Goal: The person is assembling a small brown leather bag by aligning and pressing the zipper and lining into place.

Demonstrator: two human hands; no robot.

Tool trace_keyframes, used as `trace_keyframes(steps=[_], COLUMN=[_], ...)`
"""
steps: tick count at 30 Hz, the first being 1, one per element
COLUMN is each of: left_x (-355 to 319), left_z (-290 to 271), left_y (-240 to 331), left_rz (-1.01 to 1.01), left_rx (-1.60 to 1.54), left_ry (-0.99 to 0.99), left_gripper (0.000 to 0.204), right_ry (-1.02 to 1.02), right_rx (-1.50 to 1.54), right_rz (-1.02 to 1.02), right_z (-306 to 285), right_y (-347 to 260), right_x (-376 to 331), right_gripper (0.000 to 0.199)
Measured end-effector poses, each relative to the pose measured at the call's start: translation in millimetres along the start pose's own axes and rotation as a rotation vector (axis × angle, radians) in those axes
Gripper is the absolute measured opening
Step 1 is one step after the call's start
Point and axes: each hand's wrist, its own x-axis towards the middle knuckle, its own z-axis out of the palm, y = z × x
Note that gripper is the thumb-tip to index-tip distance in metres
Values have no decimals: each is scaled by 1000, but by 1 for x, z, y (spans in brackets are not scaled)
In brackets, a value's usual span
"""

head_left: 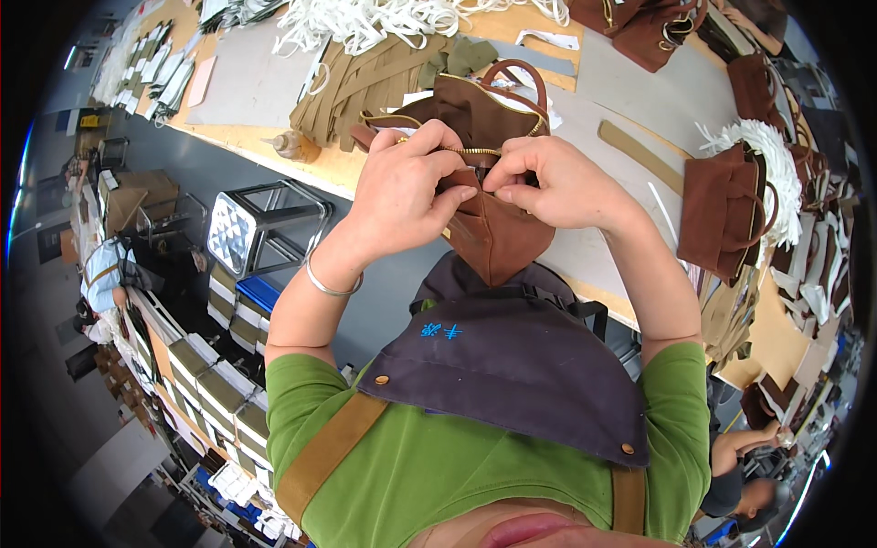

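I'm looking down at a brown fabric bag (pixel 493 233) held up off the workbench (pixel 630 100), right in front of the chest, its lower corner hanging over the bench edge above the dark apron (pixel 512 365). It reads to me as soft, light cloth: the body sags and folds under the hands, so it won't hold its own shape. The brass zipper (pixel 470 151) along the mouth is the firm line on it, and that, I judge, is the place to grip, since the cloth beside it would just bunch. The curved handle (pixel 521 73) sticks up behind.

Left hand (pixel 402 187): fingers curled tight, pinching the bag's edge at the zipper, thumb pressed toward the middle; a silver bangle (pixel 329 283) sits on the wrist. Right hand (pixel 557 187): fingers folded in, thumb and forefinger nipping the same seam, fingertips nearly meeting the left's. Both wrists are raised, elbows dropped and splayed out to the sides.

More brown bags (pixel 726 215) stand on the bench to the right, olive straps (pixel 356 87) and white tape (pixel 365 23) heaped beyond
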Motion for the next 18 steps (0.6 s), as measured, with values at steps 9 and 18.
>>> trace_keyframes(steps=[9,18], left_x=[-2,0], left_z=[-1,-3], left_y=[4,5], left_rz=[-34,-34], left_rx=[-7,-61], left_ry=[-6,-59], left_gripper=[11,12], right_ry=[-61,35], right_rx=[8,147], right_rz=[18,99], right_z=[-5,11], right_y=[-3,4], right_x=[0,1], right_gripper=[16,13])
